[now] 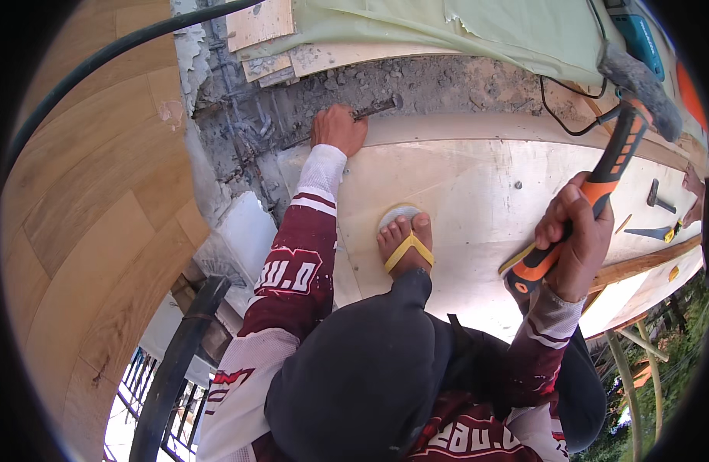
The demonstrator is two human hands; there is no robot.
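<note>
Plank floor [93,200] far left of left grip. Broken concrete [250,115] just beside it. Left hand [339,129] clamped round chisel [379,107]; struck end juts right of fist, tip hard to make out. Sandalled foot [391,239] below and right of that grip, on pale board [462,181]. Right hand [576,235] wrapped firmly round hammer [621,146], its head above and right of fist, well apart from chisel. Small mallet [653,192] right of right fist. Probably best: eyes on struck end, knuckles clear, blow square along shaft.
</note>
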